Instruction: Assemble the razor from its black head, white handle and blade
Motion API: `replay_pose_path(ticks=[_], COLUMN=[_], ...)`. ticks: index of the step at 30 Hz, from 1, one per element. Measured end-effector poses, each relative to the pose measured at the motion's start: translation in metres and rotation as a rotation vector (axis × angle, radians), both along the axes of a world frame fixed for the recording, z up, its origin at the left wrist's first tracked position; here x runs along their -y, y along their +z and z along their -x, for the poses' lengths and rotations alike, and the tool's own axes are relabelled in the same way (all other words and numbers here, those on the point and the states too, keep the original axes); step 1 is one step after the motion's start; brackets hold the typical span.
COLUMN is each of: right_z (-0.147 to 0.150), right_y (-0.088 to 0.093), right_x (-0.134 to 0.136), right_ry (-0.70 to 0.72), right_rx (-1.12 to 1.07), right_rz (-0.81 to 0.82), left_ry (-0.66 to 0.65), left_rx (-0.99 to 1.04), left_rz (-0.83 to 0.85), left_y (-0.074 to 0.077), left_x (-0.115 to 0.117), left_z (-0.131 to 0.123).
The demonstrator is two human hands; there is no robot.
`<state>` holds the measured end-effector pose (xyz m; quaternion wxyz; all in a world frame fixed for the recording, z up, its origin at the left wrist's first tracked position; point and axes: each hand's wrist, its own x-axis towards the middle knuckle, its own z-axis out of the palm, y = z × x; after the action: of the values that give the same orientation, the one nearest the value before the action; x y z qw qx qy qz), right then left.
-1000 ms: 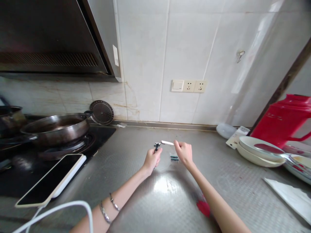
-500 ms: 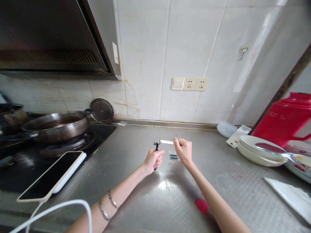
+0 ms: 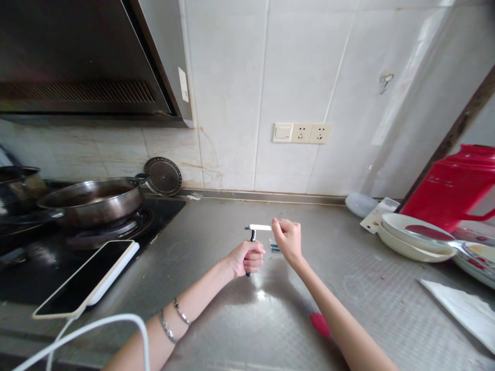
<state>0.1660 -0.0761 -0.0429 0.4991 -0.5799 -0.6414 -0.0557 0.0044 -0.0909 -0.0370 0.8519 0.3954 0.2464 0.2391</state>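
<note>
My left hand [image 3: 248,258] is closed round the black handle of a razor [image 3: 252,235], which stands upright with its small crosswise head at the top. My right hand [image 3: 286,238] grips one end of a slim white stick [image 3: 260,227] whose exact kind I cannot make out. The stick points left and overlaps the razor's head, partly covering it. Just behind the right hand, a small clear packet with dark teal pieces [image 3: 274,248] lies on the steel counter [image 3: 216,221].
On the left, a steel pan [image 3: 96,201] sits on the black stove, with a cabled phone [image 3: 87,278] near its edge. To the right are stacked dishes [image 3: 415,247], a red thermos jug [image 3: 448,190] and a white sheet [image 3: 460,309]. Something red [image 3: 320,324] lies by my right forearm.
The white stick and my right hand have shifted slightly left, so the stick now covers more of the razor's head. My left hand has moved a little right and down.
</note>
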Motion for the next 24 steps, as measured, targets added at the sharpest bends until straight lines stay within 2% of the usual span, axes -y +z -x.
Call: replay_pose_path(ticks=[5,14,19,22,24], right_z=[-0.013,-0.014,-0.025,-0.028,-0.027], right_y=[-0.006,-0.008,-0.015,-0.010,-0.004], right_x=[-0.003,-0.007,-0.008,-0.007,-0.005], right_ry=[-0.025,-0.020,-0.119,-0.212,-0.259], right_rx=[0.055,0.084,0.094,0.092,0.103], right_rz=[-0.091,-0.111,0.012,0.126,0.228], left_ry=[-0.068,-0.067,0.099,0.266,0.328], left_rx=[-0.003,-0.100,-0.160,-0.169,-0.187], left_rz=[-0.034,-0.099,-0.076,-0.078,-0.073], left_y=[0.002,0.002,-0.006,-0.010,-0.013], left_x=[0.000,-0.001,-0.009,-0.013,-0.013], left_z=[0.000,-0.001,-0.004,-0.005,-0.007])
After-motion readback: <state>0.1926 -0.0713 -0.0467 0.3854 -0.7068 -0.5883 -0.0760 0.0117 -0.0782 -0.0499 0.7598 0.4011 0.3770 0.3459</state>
